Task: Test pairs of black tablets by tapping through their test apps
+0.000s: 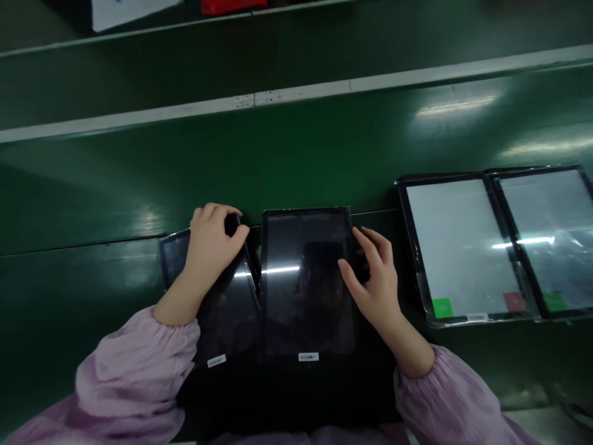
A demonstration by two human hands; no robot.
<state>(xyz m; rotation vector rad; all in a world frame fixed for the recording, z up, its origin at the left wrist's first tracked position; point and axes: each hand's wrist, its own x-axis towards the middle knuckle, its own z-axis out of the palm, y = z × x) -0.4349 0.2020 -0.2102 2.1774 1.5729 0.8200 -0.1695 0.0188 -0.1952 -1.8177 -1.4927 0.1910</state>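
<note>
Two dark, glossy tablets lie side by side in front of me, each with a small white barcode label near its lower edge. On the left tablet (225, 318), set at a slant, my left hand (214, 240) grips the upper right corner, fingers curled over and thumb at the side edge. The middle tablet (303, 296) is nearly straight. My right hand (377, 275) holds its right edge, thumb on the front and fingers along the side; the fingertips behind the edge are partly hidden. The tablets' upper corners stand apart.
To the right lie a tablet with a pale screen (458, 247) and a second pale-screened tablet (549, 228), both with green patches at the lower left. A white strip (301, 94) crosses the green bench (296, 161). Red (231, 6) and white (125, 12) items sit at the top.
</note>
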